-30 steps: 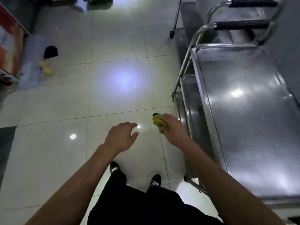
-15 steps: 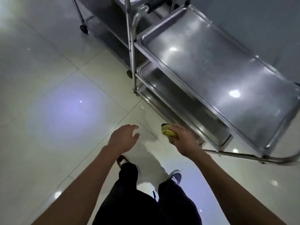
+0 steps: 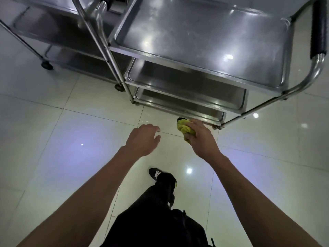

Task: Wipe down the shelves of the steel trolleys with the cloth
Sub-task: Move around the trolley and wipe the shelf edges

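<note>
A steel trolley stands straight ahead with three shelves: a top shelf [image 3: 201, 32], a middle shelf [image 3: 178, 84] and a bottom shelf [image 3: 178, 104]. My right hand [image 3: 201, 138] grips a bunched yellow cloth [image 3: 183, 127] over the floor, just in front of the bottom shelf's near edge. My left hand [image 3: 142, 139] hovers empty beside it, fingers loosely curled, above the tiles. A second steel trolley [image 3: 58, 32] stands to the left, against the first.
Pale glossy floor tiles [image 3: 62, 148] spread out in front of the trolleys. A black-padded push handle [image 3: 318, 27] curves round the near trolley's right end. A caster [image 3: 47, 65] of the left trolley rests on the floor. My legs and one shoe [image 3: 156, 173] are below.
The view has swung round so the trolley now stands straight ahead instead of to the right. Both hands keep their pose; the right one holds the cloth throughout.
</note>
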Available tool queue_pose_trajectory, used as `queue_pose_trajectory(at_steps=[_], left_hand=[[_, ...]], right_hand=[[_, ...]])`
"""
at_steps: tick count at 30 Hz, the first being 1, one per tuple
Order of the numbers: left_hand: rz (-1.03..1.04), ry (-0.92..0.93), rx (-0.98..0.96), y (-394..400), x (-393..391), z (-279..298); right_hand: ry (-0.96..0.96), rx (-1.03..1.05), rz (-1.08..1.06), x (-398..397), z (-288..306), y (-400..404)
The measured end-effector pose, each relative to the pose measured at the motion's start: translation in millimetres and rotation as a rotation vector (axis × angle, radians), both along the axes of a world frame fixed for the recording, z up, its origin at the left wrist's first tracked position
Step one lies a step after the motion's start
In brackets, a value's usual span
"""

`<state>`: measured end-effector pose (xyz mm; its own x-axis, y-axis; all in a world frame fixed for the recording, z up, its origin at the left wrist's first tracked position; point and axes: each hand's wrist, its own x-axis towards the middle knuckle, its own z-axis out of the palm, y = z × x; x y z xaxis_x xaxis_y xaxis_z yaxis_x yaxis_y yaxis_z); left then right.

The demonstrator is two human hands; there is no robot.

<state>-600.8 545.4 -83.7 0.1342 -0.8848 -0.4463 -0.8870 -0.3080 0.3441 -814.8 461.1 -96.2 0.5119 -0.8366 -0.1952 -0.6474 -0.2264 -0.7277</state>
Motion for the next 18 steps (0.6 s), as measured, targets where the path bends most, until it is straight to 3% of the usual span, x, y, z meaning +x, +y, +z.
queue_pose_trajectory(at_steps=[10, 18], left_hand=[[-0.082, -0.056, 0.055, 60.6, 58.9, -1.7], [-0.152, 0.030, 0.145, 32.4, 183.4, -77.5]], right_hand=[[0.006, 0.124, -0.102, 35.0, -16.4, 71.5], [0.029, 0.220, -0.303, 131.3, -73.4, 71.0]])
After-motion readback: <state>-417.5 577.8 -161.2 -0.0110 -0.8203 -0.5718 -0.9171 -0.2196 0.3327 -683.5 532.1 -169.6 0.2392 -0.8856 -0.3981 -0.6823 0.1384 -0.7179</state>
